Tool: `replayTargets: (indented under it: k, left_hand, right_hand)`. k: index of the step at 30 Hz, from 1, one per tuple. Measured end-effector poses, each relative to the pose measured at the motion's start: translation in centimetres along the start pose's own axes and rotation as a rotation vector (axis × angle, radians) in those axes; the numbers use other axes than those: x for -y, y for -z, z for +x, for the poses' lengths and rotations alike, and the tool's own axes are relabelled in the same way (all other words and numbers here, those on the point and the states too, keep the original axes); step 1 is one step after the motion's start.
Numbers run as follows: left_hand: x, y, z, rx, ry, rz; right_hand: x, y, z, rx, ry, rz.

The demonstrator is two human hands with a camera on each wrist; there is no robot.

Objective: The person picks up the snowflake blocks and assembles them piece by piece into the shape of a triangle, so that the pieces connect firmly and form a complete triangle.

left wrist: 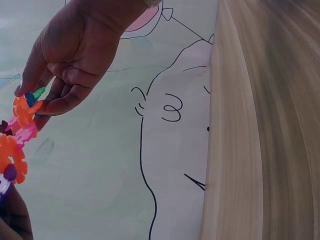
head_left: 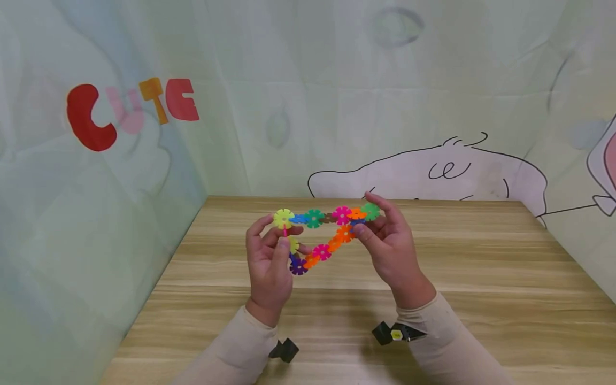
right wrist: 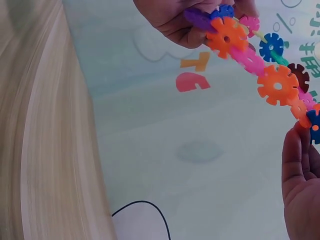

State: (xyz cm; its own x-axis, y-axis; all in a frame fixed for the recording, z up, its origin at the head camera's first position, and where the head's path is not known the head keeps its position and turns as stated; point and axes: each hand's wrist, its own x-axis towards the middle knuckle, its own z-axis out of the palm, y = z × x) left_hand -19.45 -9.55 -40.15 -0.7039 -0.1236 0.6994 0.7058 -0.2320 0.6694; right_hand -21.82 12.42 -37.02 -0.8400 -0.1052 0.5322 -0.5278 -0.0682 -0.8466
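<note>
While it hangs above the worktop (head_left: pixel 481 278), the toy chain (head_left: pixel 327 232) runs left to right between both hands: left hand (head_left: pixel 269 262) pinches one corner, right hand (head_left: pixel 392 246) the other.

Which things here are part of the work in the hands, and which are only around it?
In the work:
- chain of snowflake discs
- left hand, pinching its yellow end
- right hand, pinching its green end

Only around:
- wooden table
- CUTE letters
- cartoon backdrop
</note>
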Motion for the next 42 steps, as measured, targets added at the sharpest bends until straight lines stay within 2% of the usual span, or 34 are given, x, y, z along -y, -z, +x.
replayTargets:
  k: [5,18,31,42]
  left_hand:
    - [-0.06,-0.15,-0.03,0.004,0.008,-0.028]
    - [-0.16,-0.4,-0.28,-0.013,0.013,0.042]
    - [0.1,-0.42,-0.37,-0.057,0.017,0.073]
    - [0.11,-0.45,-0.43,-0.054,0.026,0.077]
  right_hand:
    - [0.14,0.02,0.0,-0.026,0.007,-0.019]
    - [0.24,-0.42,-0.2,-0.057,0.014,-0.005]
    - [0.44,-0.76,-0.3,-0.043,-0.045,-0.027]
    - [0.45,-0.95,-0.39,-0.076,-0.003,-0.069]
